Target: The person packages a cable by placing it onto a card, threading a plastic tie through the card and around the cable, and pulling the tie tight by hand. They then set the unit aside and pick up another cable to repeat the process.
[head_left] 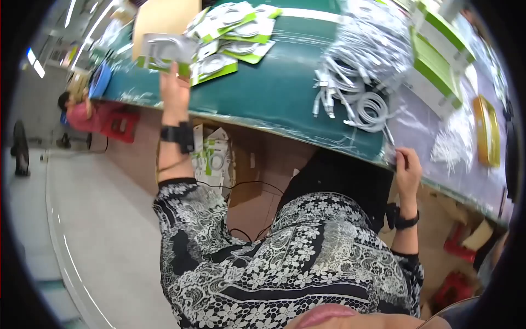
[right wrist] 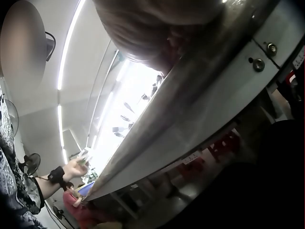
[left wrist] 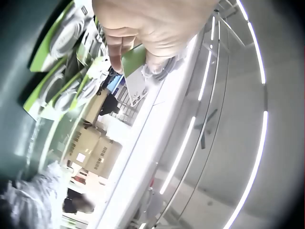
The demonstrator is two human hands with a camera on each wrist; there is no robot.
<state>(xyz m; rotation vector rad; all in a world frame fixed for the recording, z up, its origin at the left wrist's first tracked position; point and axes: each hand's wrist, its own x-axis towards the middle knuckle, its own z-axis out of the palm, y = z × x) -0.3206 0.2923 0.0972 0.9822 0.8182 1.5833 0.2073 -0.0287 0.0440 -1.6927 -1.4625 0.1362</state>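
Observation:
My left hand (head_left: 174,90) grips a packaged cable (head_left: 164,50), a pale coil on a white and green card, raised beside a stack of similar packs (head_left: 233,33). In the left wrist view, my thumb and fingers hold the card (left wrist: 135,71) near its edge. My right hand (head_left: 409,171) is at the table's front edge with bent fingers. A cable end (head_left: 389,136) from the coiled white cable (head_left: 371,109) reaches right up to those fingertips; I cannot tell whether they pinch it. In the right wrist view, the fingers of that hand (right wrist: 152,28) are mostly hidden.
A large heap of white cables (head_left: 372,46) covers the right part of the green table (head_left: 274,88). Beyond it stand green and white boxes (head_left: 435,66), with a bag of small white pieces (head_left: 453,143) nearby. An open carton (head_left: 241,181) with more packs stands below the table.

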